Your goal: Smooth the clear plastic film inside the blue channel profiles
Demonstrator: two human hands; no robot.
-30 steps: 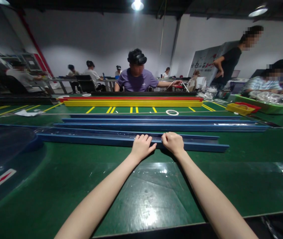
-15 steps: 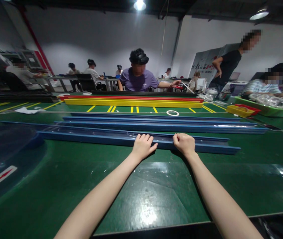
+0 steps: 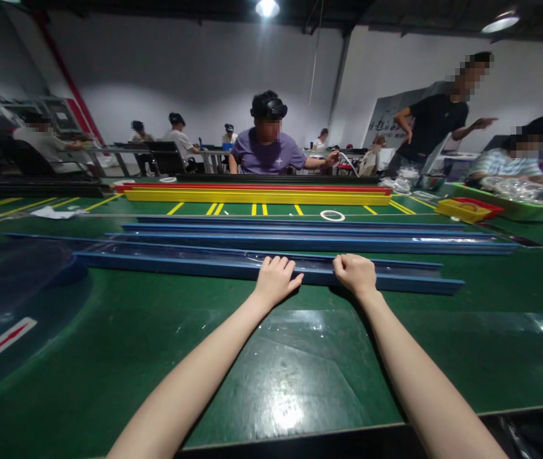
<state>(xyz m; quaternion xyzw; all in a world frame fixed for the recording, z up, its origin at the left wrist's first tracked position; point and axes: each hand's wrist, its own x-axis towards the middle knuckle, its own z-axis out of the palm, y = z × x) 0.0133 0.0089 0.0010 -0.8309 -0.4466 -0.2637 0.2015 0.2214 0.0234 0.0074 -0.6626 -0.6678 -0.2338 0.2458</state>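
A long blue channel rail [image 3: 166, 262] lies across the green table [image 3: 109, 344], nearest to me. My left hand [image 3: 275, 280] rests on its near wall, fingers curled over the edge and pressing down on it. My right hand [image 3: 355, 275] is closed in a fist-like grip on the same rail a little to the right. A thin clear film shows inside the rail near my left hand. Two more blue rails [image 3: 300, 242] lie parallel just behind.
Yellow and red rails [image 3: 257, 196] lie farther back, with a white tape ring [image 3: 331, 216]. A person in a purple shirt [image 3: 266, 153] sits opposite. A standing person [image 3: 436, 124], yellow tray [image 3: 457, 209] and green tray [image 3: 515, 203] are at right. A dark curved cover [image 3: 13, 280] sits left.
My right hand has slid to the right along the blue rail, away from my left hand, and the rail's right end has moved right. My left hand has stayed in place.
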